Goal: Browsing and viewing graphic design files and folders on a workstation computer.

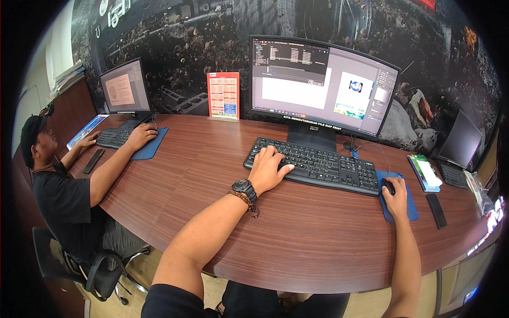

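Head view, and the brown wooden desk (307,238) sweeps round to its curved near edge, both forearms (212,228) reaching across it, broad bare wood between them below the black keyboard (331,168). Tighter on the right: the blue mouse pad (412,211) sits just beside the keyboard's end, a black phone (436,211) near its far side. Behind the keys stands the curved monitor (299,95). And the left hand (266,168) lies over the keyboard's left part, fingers loosely spread, gripping nothing, thumb out to the right; whether any key is down cannot be told. The right hand (396,200) cups the black mouse (389,186) on the pad, grasping it, thumb along its left side. Off left, a co-worker (63,196) sits typing-distance from another keyboard (114,137).
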Demonstrator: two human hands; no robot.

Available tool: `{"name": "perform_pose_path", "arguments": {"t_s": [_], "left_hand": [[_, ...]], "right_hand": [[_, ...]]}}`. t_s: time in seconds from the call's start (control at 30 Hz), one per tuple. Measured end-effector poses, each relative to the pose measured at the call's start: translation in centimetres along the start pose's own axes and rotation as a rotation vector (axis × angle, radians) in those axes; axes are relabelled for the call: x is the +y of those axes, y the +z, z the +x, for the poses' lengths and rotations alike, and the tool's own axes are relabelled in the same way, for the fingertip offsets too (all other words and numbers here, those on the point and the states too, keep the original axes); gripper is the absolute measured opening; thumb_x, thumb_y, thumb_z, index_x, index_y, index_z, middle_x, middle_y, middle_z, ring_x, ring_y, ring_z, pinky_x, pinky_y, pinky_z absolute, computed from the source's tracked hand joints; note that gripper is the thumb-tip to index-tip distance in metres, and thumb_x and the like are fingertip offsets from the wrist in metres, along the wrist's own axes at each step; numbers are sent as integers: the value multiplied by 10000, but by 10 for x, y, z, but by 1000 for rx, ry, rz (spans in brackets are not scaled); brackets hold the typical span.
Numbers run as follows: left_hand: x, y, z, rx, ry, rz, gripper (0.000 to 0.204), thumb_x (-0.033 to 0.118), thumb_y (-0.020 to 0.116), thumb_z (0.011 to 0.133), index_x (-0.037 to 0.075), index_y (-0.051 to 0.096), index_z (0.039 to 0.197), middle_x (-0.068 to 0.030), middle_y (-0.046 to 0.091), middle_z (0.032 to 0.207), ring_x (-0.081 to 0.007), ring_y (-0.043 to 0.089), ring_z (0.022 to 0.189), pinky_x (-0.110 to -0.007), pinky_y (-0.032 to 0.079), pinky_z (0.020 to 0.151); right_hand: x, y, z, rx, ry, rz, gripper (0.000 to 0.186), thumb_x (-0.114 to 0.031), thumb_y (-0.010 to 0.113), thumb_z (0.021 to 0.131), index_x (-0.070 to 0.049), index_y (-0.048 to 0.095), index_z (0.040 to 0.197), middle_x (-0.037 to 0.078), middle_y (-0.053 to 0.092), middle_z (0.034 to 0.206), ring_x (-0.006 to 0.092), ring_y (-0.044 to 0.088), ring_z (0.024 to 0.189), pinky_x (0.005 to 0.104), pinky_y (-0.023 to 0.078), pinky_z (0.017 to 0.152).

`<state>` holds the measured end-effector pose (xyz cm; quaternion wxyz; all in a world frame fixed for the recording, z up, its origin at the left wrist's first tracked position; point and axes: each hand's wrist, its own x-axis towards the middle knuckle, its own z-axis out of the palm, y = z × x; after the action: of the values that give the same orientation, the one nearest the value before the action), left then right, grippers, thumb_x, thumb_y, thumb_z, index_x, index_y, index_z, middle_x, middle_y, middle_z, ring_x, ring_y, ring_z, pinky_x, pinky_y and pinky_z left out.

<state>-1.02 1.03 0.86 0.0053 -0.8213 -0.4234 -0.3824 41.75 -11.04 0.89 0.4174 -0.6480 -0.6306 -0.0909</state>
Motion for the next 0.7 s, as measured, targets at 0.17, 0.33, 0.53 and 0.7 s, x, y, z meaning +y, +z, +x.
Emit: {"name": "perform_pose_path", "arguments": {"t_s": [0.17,0.33,0.53,0.7], "left_hand": [[-1,0,0,-4,-7,5,460,381,701,912,-24,692,1129,-147,565,1104,-336,531,1066,-441,433,957],[2,-3,0,-47,-38,-3,491,398,688,916,-31,689,1155,-140,555,1120,-317,515,1107,-437,409,988],[1,-2,0,-3,-5,4,460,380,703,910,-26,691,1127,-150,566,1108,-338,537,1060,-443,437,949],[-1,-1,0,-9,-7,6,458,376,704,910,-28,691,1126,-147,565,1104,-335,536,1057,-441,437,945]], "right_hand": [[-1,0,0,-1,-3,5,305,-117,697,808,1,672,1088,174,582,1088,348,594,1032,405,472,928],[-3,0,0,-6,5,2,309,-119,697,809,2,672,1092,176,585,1098,350,594,1039,408,473,928],[-3,-2,1,-18,14,-18,308,-121,697,806,-5,675,1091,179,582,1123,362,584,1069,429,467,947],[-26,-6,0,-11,8,-45,263,-81,672,805,-33,695,1063,189,571,1209,389,533,1207,463,434,1023]]}}
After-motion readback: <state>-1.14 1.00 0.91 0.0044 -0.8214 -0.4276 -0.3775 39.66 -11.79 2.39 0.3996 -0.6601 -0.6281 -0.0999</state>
